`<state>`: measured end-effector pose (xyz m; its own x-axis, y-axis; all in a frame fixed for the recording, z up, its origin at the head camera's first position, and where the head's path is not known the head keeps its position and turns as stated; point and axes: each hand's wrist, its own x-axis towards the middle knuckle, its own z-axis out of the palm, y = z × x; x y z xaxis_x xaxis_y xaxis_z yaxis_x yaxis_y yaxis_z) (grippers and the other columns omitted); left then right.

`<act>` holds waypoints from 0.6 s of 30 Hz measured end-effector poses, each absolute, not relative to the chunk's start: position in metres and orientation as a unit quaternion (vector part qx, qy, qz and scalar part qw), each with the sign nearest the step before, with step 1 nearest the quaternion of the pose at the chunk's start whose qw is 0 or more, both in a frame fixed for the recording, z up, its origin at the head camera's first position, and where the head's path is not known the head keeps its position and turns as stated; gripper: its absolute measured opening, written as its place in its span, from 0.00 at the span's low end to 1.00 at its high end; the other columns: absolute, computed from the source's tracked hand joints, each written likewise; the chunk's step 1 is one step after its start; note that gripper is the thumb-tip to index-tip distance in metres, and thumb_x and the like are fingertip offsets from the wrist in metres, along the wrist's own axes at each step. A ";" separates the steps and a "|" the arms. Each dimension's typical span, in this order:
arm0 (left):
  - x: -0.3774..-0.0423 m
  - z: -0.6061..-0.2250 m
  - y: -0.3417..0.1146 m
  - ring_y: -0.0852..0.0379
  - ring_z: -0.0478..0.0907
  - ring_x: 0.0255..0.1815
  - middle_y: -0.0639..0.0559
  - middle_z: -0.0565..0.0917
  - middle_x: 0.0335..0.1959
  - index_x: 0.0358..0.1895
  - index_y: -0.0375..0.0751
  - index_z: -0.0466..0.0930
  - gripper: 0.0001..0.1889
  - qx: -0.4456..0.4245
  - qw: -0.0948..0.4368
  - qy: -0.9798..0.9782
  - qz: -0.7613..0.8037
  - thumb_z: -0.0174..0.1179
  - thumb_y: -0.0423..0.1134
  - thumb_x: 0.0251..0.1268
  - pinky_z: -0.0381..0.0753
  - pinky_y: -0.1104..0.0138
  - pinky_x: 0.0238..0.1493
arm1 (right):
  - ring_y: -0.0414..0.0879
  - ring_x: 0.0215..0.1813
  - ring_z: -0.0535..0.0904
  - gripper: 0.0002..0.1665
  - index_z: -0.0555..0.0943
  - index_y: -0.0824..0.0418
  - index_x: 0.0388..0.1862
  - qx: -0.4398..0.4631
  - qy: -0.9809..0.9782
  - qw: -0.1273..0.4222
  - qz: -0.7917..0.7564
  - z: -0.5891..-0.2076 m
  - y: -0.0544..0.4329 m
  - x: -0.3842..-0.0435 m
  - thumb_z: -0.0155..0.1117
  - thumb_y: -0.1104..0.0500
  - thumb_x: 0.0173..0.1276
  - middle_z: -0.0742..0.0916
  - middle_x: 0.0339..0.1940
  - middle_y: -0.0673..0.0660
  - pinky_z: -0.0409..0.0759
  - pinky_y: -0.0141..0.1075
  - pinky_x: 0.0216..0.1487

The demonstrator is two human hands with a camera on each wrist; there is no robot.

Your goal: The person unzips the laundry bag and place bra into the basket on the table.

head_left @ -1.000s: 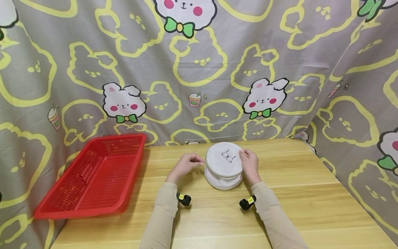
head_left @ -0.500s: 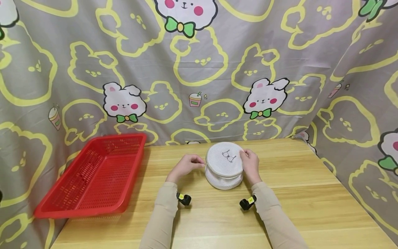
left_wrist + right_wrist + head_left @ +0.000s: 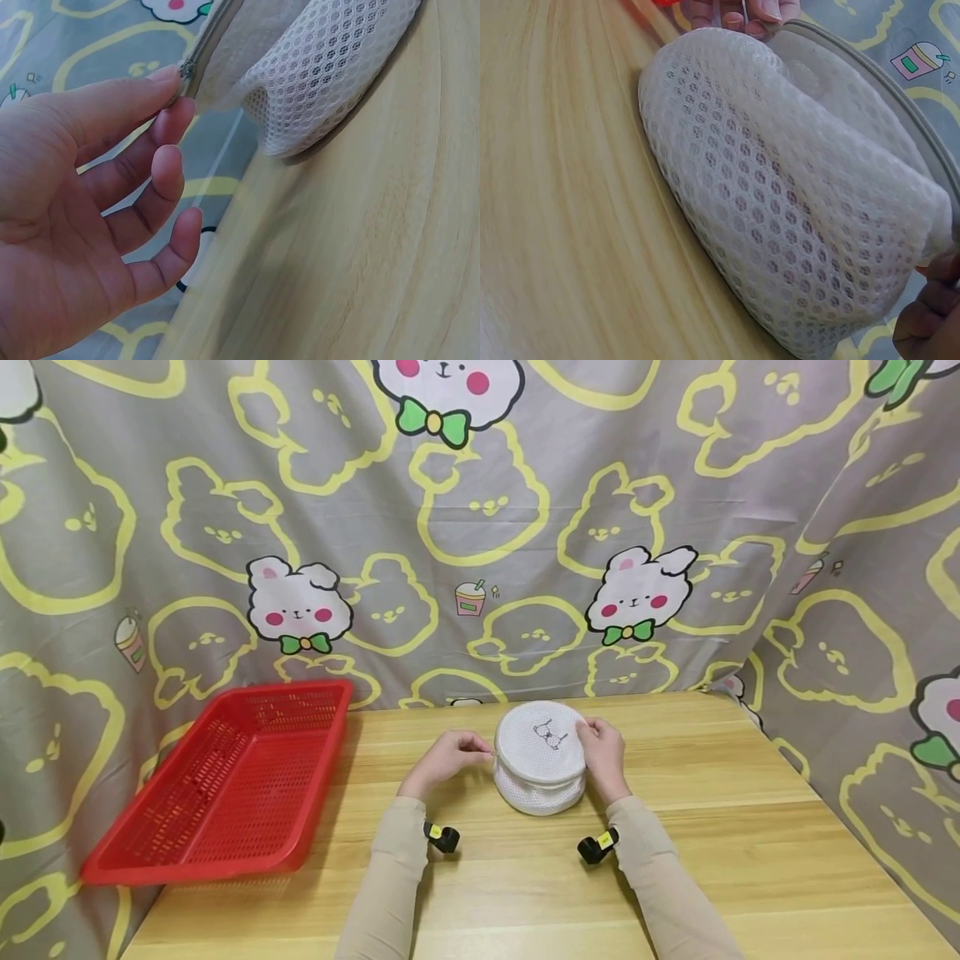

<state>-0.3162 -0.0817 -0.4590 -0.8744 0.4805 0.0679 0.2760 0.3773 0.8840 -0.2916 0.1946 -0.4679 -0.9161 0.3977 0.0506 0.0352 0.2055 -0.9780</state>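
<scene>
A white round mesh laundry bag [image 3: 531, 752] stands on the table, its flat top printed with a small bra outline. Honeycomb mesh makes up its side [image 3: 757, 187], which sags in folds under the rim. My left hand [image 3: 447, 760] is at the bag's left edge. Close up in the left wrist view, thumb and forefinger pinch the zipper's end by the metal slider [image 3: 187, 70], while the other fingers stay loosely bent. On the opposite side my right hand [image 3: 604, 756] grips the rim of the top, thumb over it. Most of its fingers are hidden behind the bag.
To the left stands a red plastic basket [image 3: 309, 827] with slotted walls, partly past the table's left edge. The wooden table [image 3: 517, 893] reaches back to a grey patterned curtain [image 3: 525, 543]. Each wrist carries a small black camera [image 3: 446, 839].
</scene>
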 end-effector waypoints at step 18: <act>-0.319 -0.461 -0.082 0.60 0.77 0.38 0.44 0.85 0.40 0.40 0.37 0.84 0.08 0.201 0.071 0.833 0.511 0.65 0.38 0.63 0.77 0.67 0.44 | 0.42 0.36 0.74 0.22 0.80 0.66 0.52 -0.151 -0.767 0.141 0.608 -0.468 0.200 -0.293 0.57 0.49 0.71 0.80 0.36 0.55 0.75 0.28 0.37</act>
<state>-0.3195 -0.0824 -0.4608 -0.9090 0.4077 0.0866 0.2618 0.3970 0.8797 -0.2934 0.2001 -0.4677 -0.9148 0.4025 0.0333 0.0598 0.2164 -0.9745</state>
